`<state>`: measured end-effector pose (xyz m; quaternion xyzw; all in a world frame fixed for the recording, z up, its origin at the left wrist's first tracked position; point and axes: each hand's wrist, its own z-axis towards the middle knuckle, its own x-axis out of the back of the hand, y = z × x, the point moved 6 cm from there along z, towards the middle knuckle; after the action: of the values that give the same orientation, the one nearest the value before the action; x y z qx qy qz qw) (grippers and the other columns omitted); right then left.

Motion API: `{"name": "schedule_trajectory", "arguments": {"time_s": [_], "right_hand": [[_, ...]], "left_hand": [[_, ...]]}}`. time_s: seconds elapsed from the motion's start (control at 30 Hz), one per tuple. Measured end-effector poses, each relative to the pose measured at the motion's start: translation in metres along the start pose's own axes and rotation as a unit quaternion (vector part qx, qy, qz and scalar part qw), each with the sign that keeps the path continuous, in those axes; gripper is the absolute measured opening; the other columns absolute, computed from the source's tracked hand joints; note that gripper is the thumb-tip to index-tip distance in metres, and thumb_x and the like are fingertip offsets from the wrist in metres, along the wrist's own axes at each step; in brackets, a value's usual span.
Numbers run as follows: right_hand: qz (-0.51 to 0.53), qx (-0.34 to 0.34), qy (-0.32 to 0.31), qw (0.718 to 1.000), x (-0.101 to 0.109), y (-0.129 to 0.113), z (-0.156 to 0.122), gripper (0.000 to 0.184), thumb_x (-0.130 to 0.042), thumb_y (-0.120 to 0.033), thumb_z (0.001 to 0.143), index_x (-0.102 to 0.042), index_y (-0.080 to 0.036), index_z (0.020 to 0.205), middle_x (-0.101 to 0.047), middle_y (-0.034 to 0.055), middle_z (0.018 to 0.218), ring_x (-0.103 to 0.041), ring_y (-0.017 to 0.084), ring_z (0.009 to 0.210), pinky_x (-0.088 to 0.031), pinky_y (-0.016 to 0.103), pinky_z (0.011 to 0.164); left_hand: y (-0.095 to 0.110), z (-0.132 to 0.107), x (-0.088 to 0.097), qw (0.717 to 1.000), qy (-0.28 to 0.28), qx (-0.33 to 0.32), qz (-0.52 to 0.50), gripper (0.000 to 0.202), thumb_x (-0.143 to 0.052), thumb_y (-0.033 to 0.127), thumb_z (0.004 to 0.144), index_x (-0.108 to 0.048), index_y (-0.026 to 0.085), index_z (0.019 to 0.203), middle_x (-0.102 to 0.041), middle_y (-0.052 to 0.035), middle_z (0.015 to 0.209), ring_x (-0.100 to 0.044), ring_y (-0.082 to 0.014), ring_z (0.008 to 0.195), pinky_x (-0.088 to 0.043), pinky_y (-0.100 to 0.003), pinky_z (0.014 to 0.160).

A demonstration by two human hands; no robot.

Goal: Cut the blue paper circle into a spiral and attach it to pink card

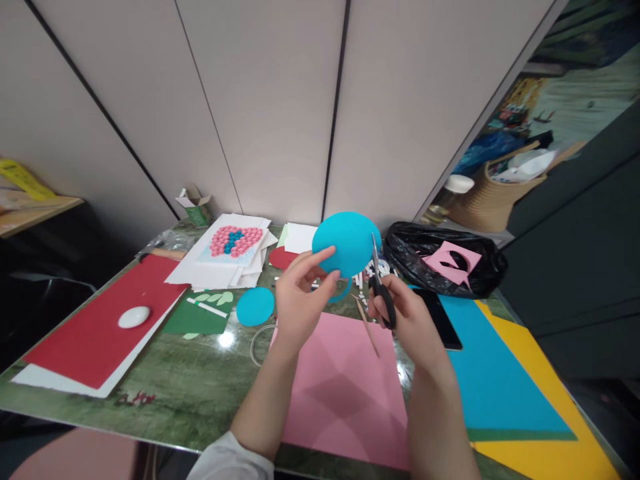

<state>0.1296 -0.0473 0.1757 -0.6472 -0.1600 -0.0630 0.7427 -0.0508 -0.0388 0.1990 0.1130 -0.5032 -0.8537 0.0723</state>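
Observation:
My left hand (pixel 306 288) pinches a round piece of blue paper (pixel 345 240) by its lower left edge, holding it up above the table. My right hand (pixel 400 310) grips black-handled scissors (pixel 383 293), whose blades point upward at the disc's right edge. A thin curl of blue paper (pixel 341 291) hangs under the disc. Below both hands lies a pink sheet (pixel 345 393), with a pencil (pixel 369 327) across its upper right part. Left of my left hand, a second blue paper disc (pixel 255 306) rests flat beside a roll of tape (pixel 256 347).
A red sheet (pixel 100 333) bears a white oval object (pixel 134 317) at left. White papers with a pink-and-blue craft picture (pixel 235 241) lie behind. A black plastic bag (pixel 405 243) holds pink scraps. At right are a dark tablet (pixel 443 320), blue sheet (pixel 500 380) and yellow sheet (pixel 555 427).

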Motion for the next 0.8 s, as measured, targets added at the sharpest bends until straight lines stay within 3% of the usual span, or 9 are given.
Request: {"name": "schedule_trajectory", "arguments": {"time_s": [0.27,0.8], "right_hand": [[-0.020,0.011,0.019,1.000,0.0014,-0.0024,0.0027,0.022,-0.053,-0.043,0.087,-0.047,-0.023,0.082,-0.055,-0.0021,0.069,-0.041,0.013,0.059,-0.033,0.025,0.054],[-0.034,0.010,0.028,0.999,0.0023,-0.0009,0.0009,0.014,-0.051,-0.034,0.087,-0.045,-0.023,0.081,-0.054,-0.0035,0.066,-0.042,0.012,0.059,-0.033,0.025,0.056]], "left_hand": [[0.0012,-0.0002,-0.0037,1.000,-0.028,0.001,-0.004,0.032,-0.070,0.017,0.074,-0.071,0.026,0.105,-0.062,-0.0018,0.085,-0.053,-0.0072,0.062,-0.050,-0.020,0.058],[-0.0013,-0.0003,-0.0028,1.000,-0.023,0.000,-0.013,0.031,-0.069,0.018,0.076,-0.072,0.026,0.105,-0.064,-0.0031,0.088,-0.057,-0.0100,0.070,-0.051,-0.022,0.063]]}}
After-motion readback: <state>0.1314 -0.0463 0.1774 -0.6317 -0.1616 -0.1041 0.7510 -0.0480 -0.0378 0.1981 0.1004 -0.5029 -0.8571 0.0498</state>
